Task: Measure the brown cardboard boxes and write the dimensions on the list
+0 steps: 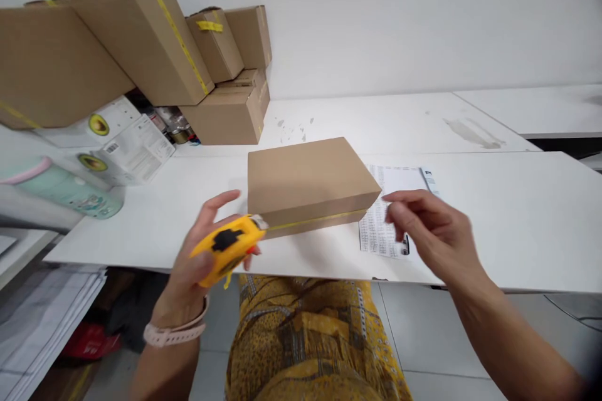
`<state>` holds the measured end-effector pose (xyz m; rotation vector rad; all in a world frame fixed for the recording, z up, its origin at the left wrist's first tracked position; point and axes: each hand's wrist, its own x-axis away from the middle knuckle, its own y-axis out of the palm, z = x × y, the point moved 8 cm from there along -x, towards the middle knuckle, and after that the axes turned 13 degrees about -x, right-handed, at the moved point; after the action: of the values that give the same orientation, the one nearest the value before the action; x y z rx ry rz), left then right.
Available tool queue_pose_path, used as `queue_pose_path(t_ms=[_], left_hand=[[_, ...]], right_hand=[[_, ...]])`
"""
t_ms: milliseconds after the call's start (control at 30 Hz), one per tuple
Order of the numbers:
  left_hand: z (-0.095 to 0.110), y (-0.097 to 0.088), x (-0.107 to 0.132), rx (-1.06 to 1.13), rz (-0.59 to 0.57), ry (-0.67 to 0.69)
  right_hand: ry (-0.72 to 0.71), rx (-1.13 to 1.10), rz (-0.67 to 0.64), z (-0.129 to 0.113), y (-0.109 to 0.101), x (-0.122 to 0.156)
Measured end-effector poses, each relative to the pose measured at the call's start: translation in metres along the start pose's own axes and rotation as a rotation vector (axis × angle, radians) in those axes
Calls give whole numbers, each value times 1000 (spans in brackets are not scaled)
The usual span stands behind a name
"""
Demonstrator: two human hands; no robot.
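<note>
Closest in: lap in a yellow-brown patterned garment (315,338), below the front edge of the white counter (498,225). Left wrist wears a pale pink band (174,333). Left hand (188,266) is at the front edge, left of middle, fingers curled around a yellow-and-black plastic hand tool with a red part (228,247), looks like a tape measure; index finger sticks out away from it. Tool overlaps the front left corner of the carton in view; can't tell if they touch. Right hand (437,232) is over the front edge, right of middle, fingers bent, thumb and index tips close; can't tell if pressed together. It's just beside the right corner of the carton, above a white printed sheet (379,238) lying near the front edge. Brown cardboard carton (305,175) lies flat mid-counter, a little back from the front edge, yellow tape line along its near side, partly over the sheet. Toward the left edge: mint-green tumbler with pink rim (78,191), tilted in view, then a white box with avocado pictures (129,144). Back left corner: stacked brown cartons (230,116), some yellow-taped. Grey smudges (473,133) near the back edge, then white wall (399,19).
</note>
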<state>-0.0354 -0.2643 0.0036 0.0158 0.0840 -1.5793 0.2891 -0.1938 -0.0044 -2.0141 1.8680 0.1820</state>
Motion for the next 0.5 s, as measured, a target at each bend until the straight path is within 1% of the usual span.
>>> queue_pose_path(t_ms=[67,100,133,167,200,300,400,467,500], left_hand=[[9,37,-5,71,-199,25],[9,51,-7,80,-275,31],[7,62,-10,71,-331,35],[4,69,-11,48,-367,31],[1,74,-12,18,-390,17],[-6,78,-11,-35,-408,-24],[-6,74,-8,-55,-414,-31],[-2,65,-11,-94,-416,-13],[2,57,-14,-123,-410,0]], right_hand=[[208,-270,-360,-15,59,7],[292,-356,-498,-20,82,12],[359,-414,-599,-23,100,16],[407,-448,-669,-25,114,18],[430,-462,-707,-25,123,18],[397,-422,-748,-27,137,16],[354,-403,-746,-31,140,10],[371,-446,-724,-32,134,-1],[376,-469,-680,-30,126,-13]])
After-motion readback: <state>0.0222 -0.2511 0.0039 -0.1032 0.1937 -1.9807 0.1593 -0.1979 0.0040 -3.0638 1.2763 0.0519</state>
